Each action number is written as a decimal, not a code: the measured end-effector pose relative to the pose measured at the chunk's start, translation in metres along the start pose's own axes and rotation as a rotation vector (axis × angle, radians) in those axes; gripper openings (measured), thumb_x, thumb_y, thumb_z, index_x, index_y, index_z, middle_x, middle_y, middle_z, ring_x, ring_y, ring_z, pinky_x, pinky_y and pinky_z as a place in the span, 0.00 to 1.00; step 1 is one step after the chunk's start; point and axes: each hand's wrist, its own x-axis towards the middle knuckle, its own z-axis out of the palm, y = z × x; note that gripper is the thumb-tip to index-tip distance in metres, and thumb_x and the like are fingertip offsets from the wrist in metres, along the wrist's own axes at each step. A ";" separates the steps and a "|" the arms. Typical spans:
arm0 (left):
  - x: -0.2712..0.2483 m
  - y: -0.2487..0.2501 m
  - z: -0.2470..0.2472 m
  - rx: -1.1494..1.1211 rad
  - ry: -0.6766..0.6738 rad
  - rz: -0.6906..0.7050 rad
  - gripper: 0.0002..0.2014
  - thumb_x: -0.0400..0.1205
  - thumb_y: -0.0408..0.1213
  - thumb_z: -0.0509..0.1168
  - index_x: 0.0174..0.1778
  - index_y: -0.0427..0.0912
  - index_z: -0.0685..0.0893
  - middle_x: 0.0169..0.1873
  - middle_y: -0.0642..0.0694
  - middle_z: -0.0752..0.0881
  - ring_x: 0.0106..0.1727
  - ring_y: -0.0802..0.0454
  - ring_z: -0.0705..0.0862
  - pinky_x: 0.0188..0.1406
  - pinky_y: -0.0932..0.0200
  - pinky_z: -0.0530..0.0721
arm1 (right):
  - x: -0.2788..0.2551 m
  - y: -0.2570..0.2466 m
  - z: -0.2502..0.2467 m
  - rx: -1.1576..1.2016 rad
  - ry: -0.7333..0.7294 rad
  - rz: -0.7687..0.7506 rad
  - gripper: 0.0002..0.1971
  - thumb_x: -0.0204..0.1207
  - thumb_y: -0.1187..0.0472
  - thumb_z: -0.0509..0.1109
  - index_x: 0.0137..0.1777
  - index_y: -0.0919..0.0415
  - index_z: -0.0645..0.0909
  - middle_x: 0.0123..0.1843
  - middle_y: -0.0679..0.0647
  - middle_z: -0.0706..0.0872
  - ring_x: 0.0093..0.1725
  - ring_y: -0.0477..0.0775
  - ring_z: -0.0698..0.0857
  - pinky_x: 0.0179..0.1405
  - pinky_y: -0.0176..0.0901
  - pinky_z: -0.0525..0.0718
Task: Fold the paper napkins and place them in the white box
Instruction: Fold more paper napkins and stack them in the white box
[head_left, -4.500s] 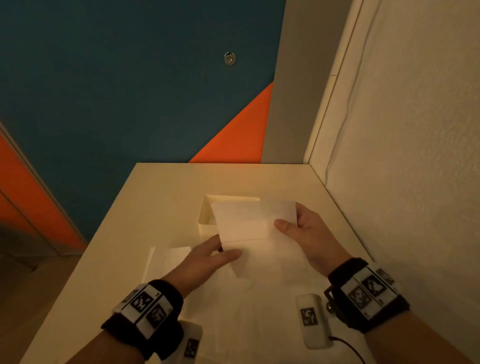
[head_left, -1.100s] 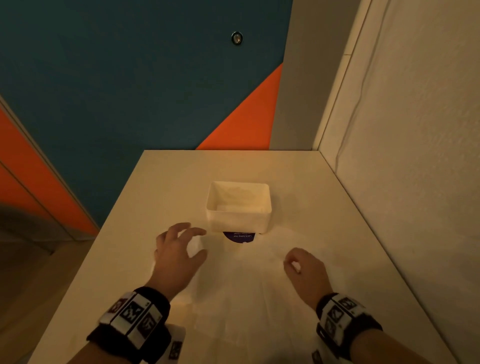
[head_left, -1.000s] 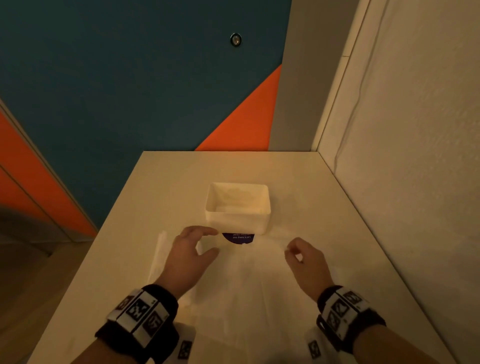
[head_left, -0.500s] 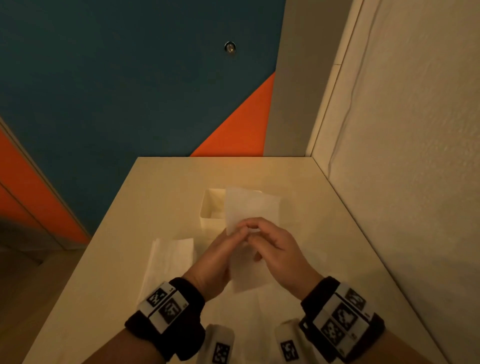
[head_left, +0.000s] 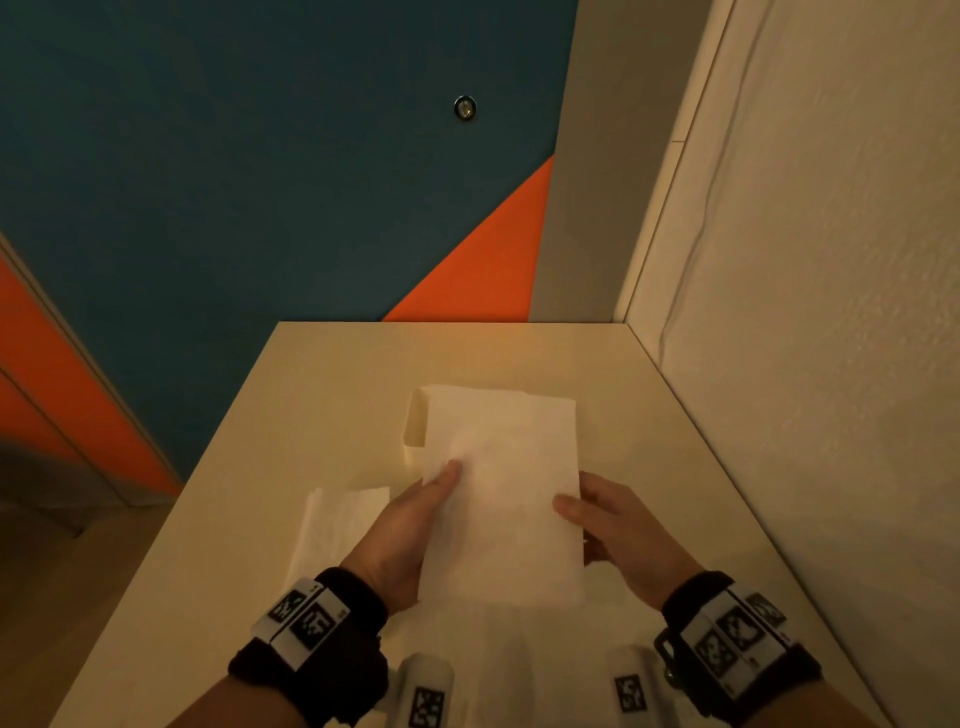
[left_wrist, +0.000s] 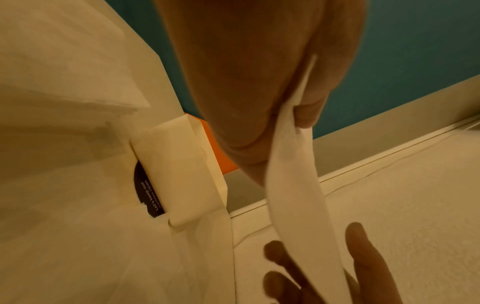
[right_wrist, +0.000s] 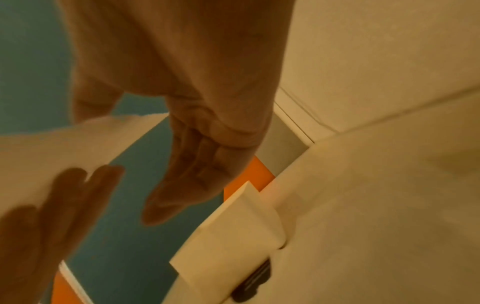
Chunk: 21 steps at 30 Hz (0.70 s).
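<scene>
Two hands, left hand and right hand, now pinch the napkin spread wide before the white box. Half a second earlier, their fingers met at its middle.

A napkin is held above the table between the left hand and right hand, covering most of the white box behind it. More napkins lie flat left of the hands (others beneath them).
</scene>
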 end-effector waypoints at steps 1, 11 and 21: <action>0.001 -0.001 0.001 -0.005 -0.004 -0.002 0.21 0.81 0.51 0.62 0.63 0.41 0.83 0.50 0.39 0.90 0.47 0.43 0.90 0.40 0.50 0.87 | 0.000 0.000 0.001 0.035 0.001 -0.017 0.16 0.73 0.55 0.70 0.61 0.55 0.83 0.51 0.56 0.91 0.47 0.59 0.89 0.45 0.58 0.86; 0.000 0.009 -0.005 0.301 -0.016 0.184 0.11 0.81 0.28 0.63 0.55 0.42 0.88 0.48 0.43 0.91 0.45 0.49 0.89 0.41 0.55 0.88 | -0.001 -0.002 -0.009 0.172 0.113 -0.110 0.15 0.78 0.75 0.62 0.48 0.60 0.88 0.44 0.52 0.92 0.44 0.50 0.90 0.37 0.40 0.86; -0.005 0.019 -0.010 0.423 -0.070 0.240 0.04 0.69 0.33 0.76 0.36 0.46 0.93 0.42 0.46 0.90 0.42 0.47 0.87 0.39 0.58 0.87 | -0.007 -0.011 -0.018 0.332 0.023 -0.072 0.17 0.75 0.68 0.53 0.42 0.63 0.86 0.39 0.59 0.86 0.37 0.56 0.83 0.32 0.43 0.82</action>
